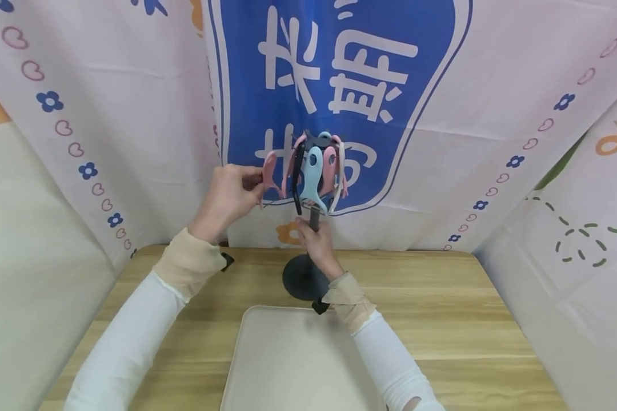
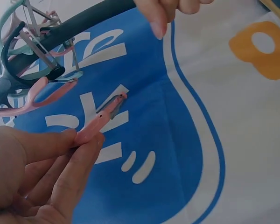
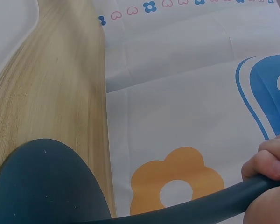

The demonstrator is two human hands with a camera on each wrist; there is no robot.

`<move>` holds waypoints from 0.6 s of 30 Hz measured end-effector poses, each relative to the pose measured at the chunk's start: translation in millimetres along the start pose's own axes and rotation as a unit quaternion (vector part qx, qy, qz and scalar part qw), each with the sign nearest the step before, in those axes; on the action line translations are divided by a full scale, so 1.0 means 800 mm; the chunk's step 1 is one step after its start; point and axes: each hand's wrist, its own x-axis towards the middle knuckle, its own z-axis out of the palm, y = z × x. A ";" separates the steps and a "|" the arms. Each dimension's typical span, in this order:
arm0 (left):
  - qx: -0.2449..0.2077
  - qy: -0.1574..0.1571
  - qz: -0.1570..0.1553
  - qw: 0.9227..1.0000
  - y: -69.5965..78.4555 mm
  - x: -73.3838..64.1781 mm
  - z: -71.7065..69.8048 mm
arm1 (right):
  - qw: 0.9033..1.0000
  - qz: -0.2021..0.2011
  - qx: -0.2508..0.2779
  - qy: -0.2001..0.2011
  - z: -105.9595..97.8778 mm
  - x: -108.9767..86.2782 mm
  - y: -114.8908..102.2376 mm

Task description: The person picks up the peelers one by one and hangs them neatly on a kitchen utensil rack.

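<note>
A dark stand [image 1: 300, 278] with a round base and upright pole is on the table. Around its top hang several Y-shaped peelers, among them a light blue one [image 1: 312, 171], a black one [image 1: 297, 180] and a pink one [image 1: 329, 168]. Left of this cluster, my left hand [image 1: 233, 191] pinches another pink peeler [image 2: 91, 128] by its handle between thumb and fingers, its metal blade end pointing away from the hand. Lower down, my right hand [image 1: 319, 245] grips the pole [image 3: 214, 205], fingers wrapped round it below the hanging peelers.
A pale tray [image 1: 298, 354] lies on the wooden table [image 1: 442, 319] in front of the stand. Behind it hangs a white cloth with a blue printed panel [image 1: 411, 25]. More cloth walls [image 1: 560, 188] flank the table on both sides.
</note>
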 end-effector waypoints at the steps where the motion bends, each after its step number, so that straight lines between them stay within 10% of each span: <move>1: -0.006 -0.001 -0.004 1.000 0.002 0.003 0.001 | 1.000 -0.002 -0.001 0.001 -0.001 0.000 0.000; 18: -0.045 0.019 0.011 0.999 0.046 0.057 -0.007 | 1.000 0.010 -0.013 -0.006 0.003 -0.008 -0.042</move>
